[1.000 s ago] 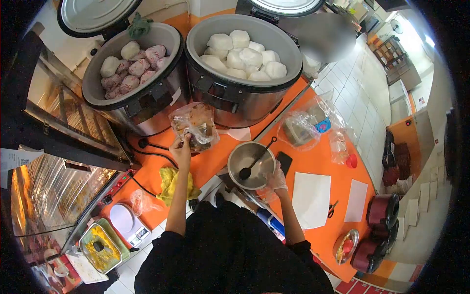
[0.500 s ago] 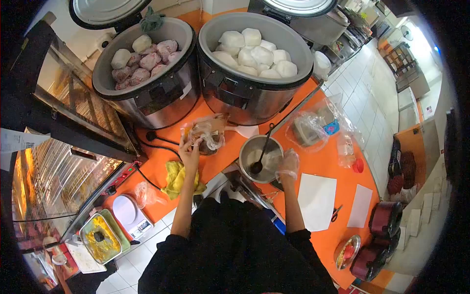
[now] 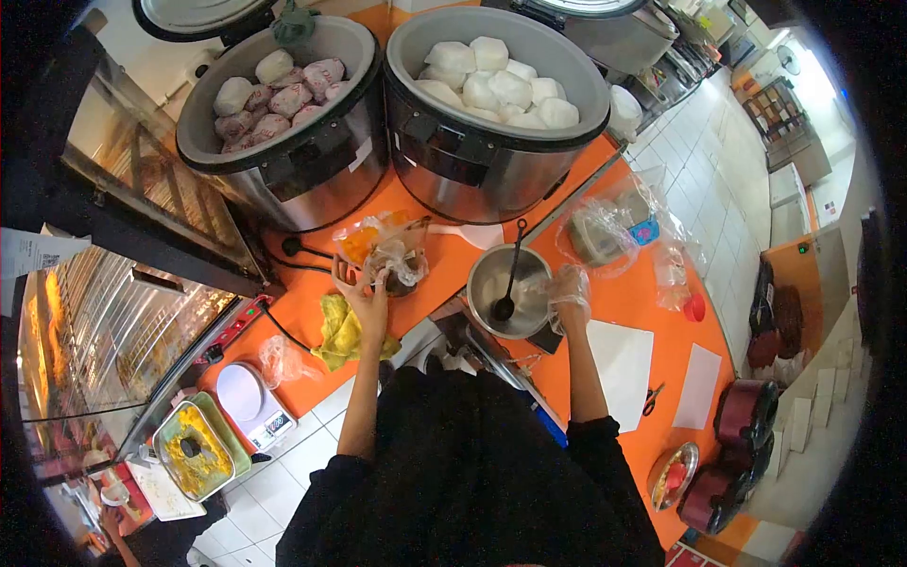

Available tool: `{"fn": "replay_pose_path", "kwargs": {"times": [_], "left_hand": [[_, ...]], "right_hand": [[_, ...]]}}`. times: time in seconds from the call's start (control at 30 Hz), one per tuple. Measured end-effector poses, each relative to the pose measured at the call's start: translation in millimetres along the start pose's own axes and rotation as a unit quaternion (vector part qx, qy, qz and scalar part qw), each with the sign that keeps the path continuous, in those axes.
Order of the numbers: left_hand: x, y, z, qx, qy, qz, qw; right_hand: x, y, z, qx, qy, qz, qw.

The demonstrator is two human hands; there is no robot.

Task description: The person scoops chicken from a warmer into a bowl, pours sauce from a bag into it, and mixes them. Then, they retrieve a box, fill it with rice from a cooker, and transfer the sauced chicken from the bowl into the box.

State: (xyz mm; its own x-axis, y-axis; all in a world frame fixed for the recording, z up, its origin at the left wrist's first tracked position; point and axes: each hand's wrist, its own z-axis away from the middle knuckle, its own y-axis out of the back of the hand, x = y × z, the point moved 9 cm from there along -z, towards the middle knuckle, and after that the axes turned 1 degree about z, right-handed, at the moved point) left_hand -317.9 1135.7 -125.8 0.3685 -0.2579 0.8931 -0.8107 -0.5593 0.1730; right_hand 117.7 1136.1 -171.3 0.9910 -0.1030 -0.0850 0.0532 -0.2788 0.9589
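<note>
My left hand (image 3: 364,295) has its fingers spread at the near edge of a clear plastic bag (image 3: 397,265). Orange content shows at the bag's back left, and something darker lies under the bag's crumpled part. A clear plastic glove or bag covers my right hand (image 3: 570,300), beside the right rim of a metal bowl (image 3: 531,269). Its fingers are too blurred to show a grip. Inside the bowl leans a black ladle (image 3: 511,274), its handle over the far rim. Near my left wrist lies a yellow cloth (image 3: 338,335).
Two large cookers (image 3: 312,184) with wrapped bundles stand behind. A digital scale (image 3: 253,406) and a glass dish of yellow food (image 3: 194,452) are left. White paper (image 3: 619,373), scissors (image 3: 652,399) and a bagged container (image 3: 597,236) are right. Another person's hand (image 3: 111,520) shows lower left.
My left hand's fingers have spread from their pinch at the bag, and orange content now shows there. My right hand has shifted slightly right of the bowl. The whole view has moved a little.
</note>
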Motion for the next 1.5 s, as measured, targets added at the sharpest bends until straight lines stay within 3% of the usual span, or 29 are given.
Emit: {"fn": "replay_pose_path", "kwargs": {"times": [0.07,0.1,0.17,0.23,0.33,0.43,0.5,0.53,0.6,0.63,0.67,0.77,0.8,0.87,0.97,1.0,1.07,1.13,1.2,1.27,1.37,1.47,1.5], "left_hand": [[-3,-1,8,-0.001,0.034,-0.022,0.999],[-6,-3,13,-0.004,0.051,-0.033,0.998],[-15,-5,21,-0.004,0.06,-0.067,0.996],[-6,-5,27,-0.014,0.063,-0.142,0.988],[9,-1,34,0.0,0.088,-0.133,0.987],[45,6,45,0.021,0.031,-0.209,0.977],[59,9,62,0.053,-0.025,-0.205,0.977],[59,2,73,0.002,-0.017,-0.184,0.983],[61,-17,93,-0.102,-0.002,-0.14,0.985],[83,-31,96,-0.133,-0.031,-0.107,0.985],[86,-51,106,-0.224,-0.011,-0.068,0.972],[93,-115,162,-0.496,-0.022,-0.023,0.868],[100,-131,183,-0.553,-0.07,-0.033,0.83],[111,-158,232,-0.655,-0.164,-0.051,0.736],[100,-193,315,-0.643,-0.396,0.031,0.655],[104,-202,327,-0.664,-0.377,0.024,0.645],[113,-218,352,-0.707,-0.337,0.006,0.622],[110,-250,385,-0.781,-0.119,0.096,0.605],[110,-279,413,-0.783,-0.078,0.096,0.609],[121,-297,427,-0.726,-0.217,0.021,0.653],[164,-304,392,-0.723,-0.243,-0.072,0.642],[172,-326,335,-0.588,-0.176,-0.155,0.774],[168,-341,334,-0.596,-0.163,-0.166,0.768]], "right_hand": [[-11,11,-14,-0.072,-0.028,-0.022,0.997],[-14,2,-23,-0.152,-0.001,0.042,0.987],[-18,-4,-24,-0.206,0.046,0.083,0.974],[-23,5,-25,-0.168,0.07,0.045,0.982],[-21,15,-31,-0.18,0.039,-0.008,0.983],[-24,25,-34,-0.195,0.041,-0.002,0.98],[-39,64,-38,-0.218,0.009,-0.083,0.972],[-42,79,-37,-0.228,-0.01,-0.123,0.966],[-25,81,-35,-0.072,0.034,-0.158,0.984],[-13,84,-31,-0.047,0.02,-0.183,0.982],[-1,88,-27,-0.022,0.007,-0.208,0.978],[28,128,-8,-0.082,-0.111,-0.347,0.928],[32,152,4,-0.083,-0.128,-0.413,0.898],[83,160,52,-0.043,-0.093,-0.28,0.955],[128,172,149,-0.068,-0.174,-0.207,0.96],[139,169,188,-0.084,-0.196,-0.161,0.964],[151,165,265,-0.133,-0.422,-0.315,0.84],[176,142,369,-0.053,-0.406,-0.312,0.857],[175,135,434,-0.011,-0.41,-0.311,0.857],[157,140,447,0.018,-0.437,-0.336,0.834],[131,155,441,0.049,-0.495,-0.375,0.782],[120,164,436,0.065,-0.529,-0.426,0.731],[117,171,432,0.074,-0.532,-0.454,0.711]]}}
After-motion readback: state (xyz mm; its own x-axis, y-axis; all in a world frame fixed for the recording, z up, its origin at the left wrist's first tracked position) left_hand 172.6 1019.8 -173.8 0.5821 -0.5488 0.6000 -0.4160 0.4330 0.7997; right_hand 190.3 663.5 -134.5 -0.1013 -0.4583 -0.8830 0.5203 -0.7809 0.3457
